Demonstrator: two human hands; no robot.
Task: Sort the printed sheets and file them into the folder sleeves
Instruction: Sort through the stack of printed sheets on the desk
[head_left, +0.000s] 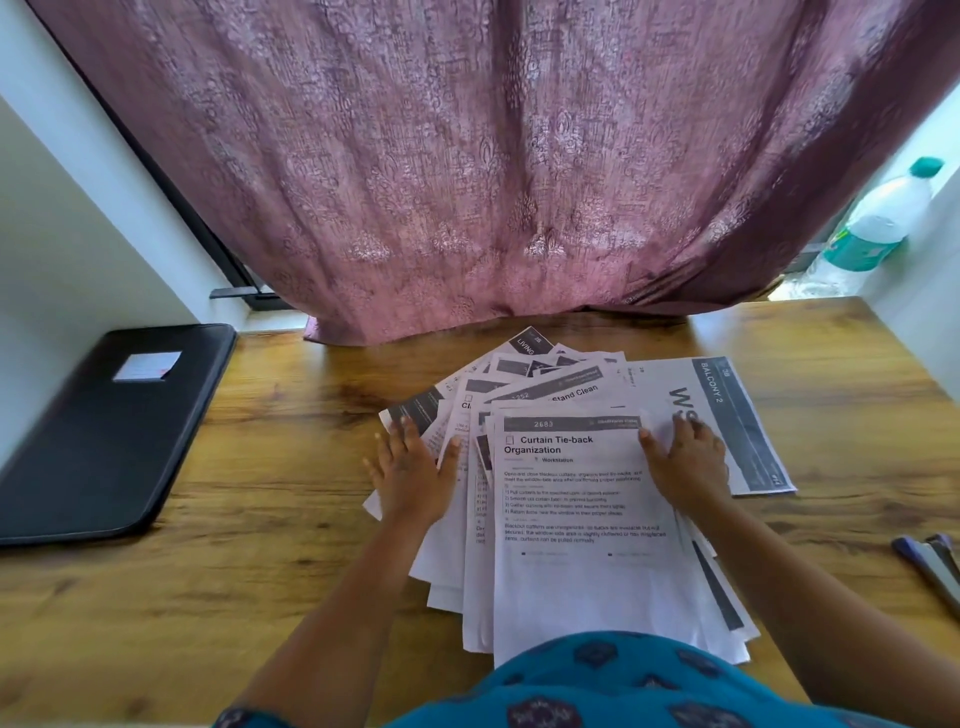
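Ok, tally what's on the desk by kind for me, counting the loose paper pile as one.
Pile of printed sheets: 1
Black folder: 1
Plastic bottle: 1
Pens at the right edge: 2, partly cut off
Hands resting on the sheets: 2, left hand, right hand
Total: 7

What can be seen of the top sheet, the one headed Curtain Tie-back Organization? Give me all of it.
The top sheet is white printed paper lying flat, face up, on the fanned pile of sheets on the wooden table. A dark band across its top carries the number 2683; below come the bold heading, the word Workstation and numbered lines of small text. The right hand presses on its upper right corner, which looks slightly lifted. Its lower edge is hidden by the person's clothing.
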